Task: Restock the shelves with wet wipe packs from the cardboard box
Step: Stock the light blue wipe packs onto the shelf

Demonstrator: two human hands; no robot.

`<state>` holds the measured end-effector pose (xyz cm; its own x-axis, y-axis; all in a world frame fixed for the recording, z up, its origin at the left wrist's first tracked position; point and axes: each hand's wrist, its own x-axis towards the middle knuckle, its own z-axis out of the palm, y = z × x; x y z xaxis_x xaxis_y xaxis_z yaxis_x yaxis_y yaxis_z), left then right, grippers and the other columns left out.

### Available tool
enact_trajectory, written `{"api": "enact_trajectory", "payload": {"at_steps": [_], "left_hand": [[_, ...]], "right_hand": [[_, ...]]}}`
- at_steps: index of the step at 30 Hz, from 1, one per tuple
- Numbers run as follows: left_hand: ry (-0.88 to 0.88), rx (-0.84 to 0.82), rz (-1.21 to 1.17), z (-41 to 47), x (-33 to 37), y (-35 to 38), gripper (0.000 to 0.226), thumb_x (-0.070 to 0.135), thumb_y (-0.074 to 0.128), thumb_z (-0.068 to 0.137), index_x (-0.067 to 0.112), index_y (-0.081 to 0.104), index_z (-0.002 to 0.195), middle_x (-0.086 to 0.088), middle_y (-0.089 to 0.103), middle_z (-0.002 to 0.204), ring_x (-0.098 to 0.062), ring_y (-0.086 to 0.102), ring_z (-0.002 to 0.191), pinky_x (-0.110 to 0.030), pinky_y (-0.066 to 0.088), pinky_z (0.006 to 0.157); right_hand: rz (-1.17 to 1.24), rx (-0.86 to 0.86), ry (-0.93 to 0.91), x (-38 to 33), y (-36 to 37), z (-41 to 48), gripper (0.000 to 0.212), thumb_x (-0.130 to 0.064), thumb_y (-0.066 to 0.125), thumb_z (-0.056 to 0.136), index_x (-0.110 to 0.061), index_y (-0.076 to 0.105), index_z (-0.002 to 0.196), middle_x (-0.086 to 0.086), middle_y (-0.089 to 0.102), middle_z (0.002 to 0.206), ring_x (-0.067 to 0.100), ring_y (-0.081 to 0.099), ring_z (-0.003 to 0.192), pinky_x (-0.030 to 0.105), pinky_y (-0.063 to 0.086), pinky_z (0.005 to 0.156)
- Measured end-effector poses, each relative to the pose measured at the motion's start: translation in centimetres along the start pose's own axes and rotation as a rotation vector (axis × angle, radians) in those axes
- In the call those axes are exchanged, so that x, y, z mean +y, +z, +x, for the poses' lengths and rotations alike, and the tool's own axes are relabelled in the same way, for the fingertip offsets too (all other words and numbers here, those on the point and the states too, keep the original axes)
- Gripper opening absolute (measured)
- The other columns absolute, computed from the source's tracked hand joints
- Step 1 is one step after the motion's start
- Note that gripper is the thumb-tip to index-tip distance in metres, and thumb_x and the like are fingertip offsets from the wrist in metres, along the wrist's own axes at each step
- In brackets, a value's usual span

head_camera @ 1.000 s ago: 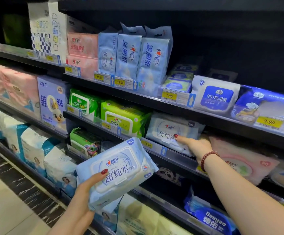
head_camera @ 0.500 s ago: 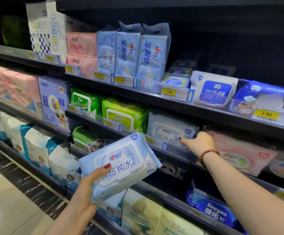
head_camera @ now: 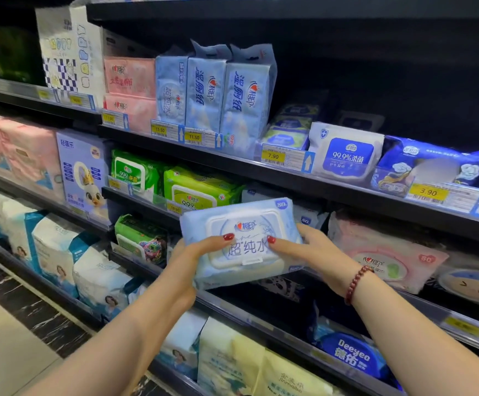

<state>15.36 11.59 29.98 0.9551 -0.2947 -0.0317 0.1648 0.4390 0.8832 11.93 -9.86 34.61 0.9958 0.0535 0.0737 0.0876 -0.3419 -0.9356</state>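
Along the middle shelf [head_camera: 144,202], green packs [head_camera: 201,190] lean at the left. Just right of them, the left hand [head_camera: 188,260] grips the left end of a pale blue wipe pack [head_camera: 242,221], thumb on its lid. That pack is held off the shelf, tilted, in front of it. Its right end is gripped by the right hand [head_camera: 315,250], thumb also on the lid. A pink pack [head_camera: 384,252] lies farther right.
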Motion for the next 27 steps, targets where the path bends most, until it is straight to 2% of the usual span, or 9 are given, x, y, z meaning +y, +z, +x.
{"api": "enact_trajectory", "payload": {"at_steps": [3, 7, 9, 11, 13, 15, 20, 24, 27], "left_hand": [[-0.049, 0.059, 0.081, 2.0, 1.5, 1.6, 0.077, 0.033, 0.088, 0.052, 0.012, 0.06, 0.121, -0.009, 0.07, 0.108, -0.025, 0.069, 0.083, -0.03, 0.054, 0.059], [-0.099, 0.04, 0.212, 3.8, 3.3, 3.2, 0.08, 0.052, 0.091, 0.039, 0.022, 0.07, 0.111, -0.007, 0.065, 0.12, -0.025, 0.066, 0.103, -0.04, 0.053, 0.089], [-0.085, -0.003, 0.238, 4.4, 3.9, 3.7, 0.053, 0.044, 0.084, 0.063, 0.018, 0.068, 0.107, -0.002, 0.066, 0.1, -0.009, 0.071, 0.073, -0.022, 0.056, 0.062], [-0.069, -0.006, 0.243, 4.9, 4.3, 4.0, 0.043, 0.034, 0.076, 0.078, 0.014, 0.063, 0.114, 0.004, 0.059, 0.083, -0.001, 0.062, 0.045, -0.015, 0.044, 0.036], [-0.045, -0.014, 0.301, 6.0, 4.5, 3.7, 0.053, 0.037, 0.076, 0.076, 0.014, 0.062, 0.122, 0.008, 0.062, 0.089, -0.003, 0.063, 0.065, -0.021, 0.044, 0.047], [-0.045, -0.034, 0.362, 6.9, 4.5, 3.4, 0.06, 0.043, 0.08, 0.069, 0.015, 0.066, 0.12, 0.004, 0.071, 0.102, -0.012, 0.065, 0.094, -0.024, 0.043, 0.063], [-0.012, -0.101, 0.401, 9.1, 3.8, 3.2, 0.084, 0.056, 0.09, 0.042, 0.02, 0.069, 0.115, 0.0, 0.07, 0.116, -0.026, 0.058, 0.118, -0.047, 0.039, 0.106], [0.05, -0.141, 0.449, 10.3, 3.6, 3.7, 0.078, 0.053, 0.087, 0.049, 0.018, 0.068, 0.117, 0.0, 0.072, 0.112, -0.025, 0.061, 0.115, -0.049, 0.037, 0.109], [0.088, -0.111, 0.443, 12.1, 3.7, 4.0, 0.099, 0.062, 0.09, 0.032, 0.016, 0.067, 0.117, -0.005, 0.07, 0.117, -0.03, 0.057, 0.119, -0.052, 0.035, 0.109]], "right_hand": [[0.077, 0.061, 0.055, 0.0, -1.1, 0.6, 0.052, -0.045, 0.074, 0.066, -0.01, 0.071, 0.104, 0.005, 0.075, 0.095, 0.023, 0.071, 0.091, 0.033, 0.055, 0.08], [0.065, 0.163, 0.183, 0.4, -1.7, 1.4, 0.077, -0.068, 0.08, 0.049, -0.009, 0.074, 0.099, 0.013, 0.074, 0.098, 0.035, 0.067, 0.099, 0.047, 0.05, 0.092], [0.068, 0.19, 0.191, 0.4, -2.0, 1.7, 0.074, -0.067, 0.08, 0.051, -0.007, 0.073, 0.094, 0.011, 0.074, 0.096, 0.03, 0.07, 0.09, 0.043, 0.054, 0.087], [0.108, 0.218, 0.152, 0.4, -2.1, 1.8, 0.046, -0.051, 0.078, 0.066, -0.008, 0.07, 0.08, 0.003, 0.073, 0.075, 0.015, 0.069, 0.063, 0.026, 0.055, 0.06], [0.106, 0.265, 0.101, 0.8, -2.0, 1.8, 0.052, -0.052, 0.08, 0.064, -0.007, 0.068, 0.087, -0.001, 0.073, 0.072, 0.011, 0.068, 0.063, 0.023, 0.053, 0.056], [0.043, 0.341, 0.07, 1.4, -1.9, 2.3, 0.077, -0.067, 0.081, 0.047, -0.01, 0.068, 0.097, 0.001, 0.074, 0.088, 0.018, 0.07, 0.081, 0.034, 0.058, 0.073], [0.049, 0.498, 0.029, 2.5, -2.2, 3.1, 0.078, -0.064, 0.084, 0.04, -0.014, 0.067, 0.096, 0.0, 0.074, 0.092, 0.018, 0.071, 0.083, 0.038, 0.058, 0.075], [0.07, 0.541, 0.013, 2.9, -2.8, 3.8, 0.087, -0.062, 0.087, 0.033, -0.011, 0.065, 0.101, 0.001, 0.073, 0.097, 0.019, 0.07, 0.087, 0.042, 0.057, 0.082], [0.035, 0.564, 0.07, 2.2, -3.7, 4.7, 0.086, -0.058, 0.087, 0.045, -0.003, 0.05, 0.099, 0.004, 0.062, 0.109, 0.02, 0.062, 0.098, 0.041, 0.053, 0.09]]}}
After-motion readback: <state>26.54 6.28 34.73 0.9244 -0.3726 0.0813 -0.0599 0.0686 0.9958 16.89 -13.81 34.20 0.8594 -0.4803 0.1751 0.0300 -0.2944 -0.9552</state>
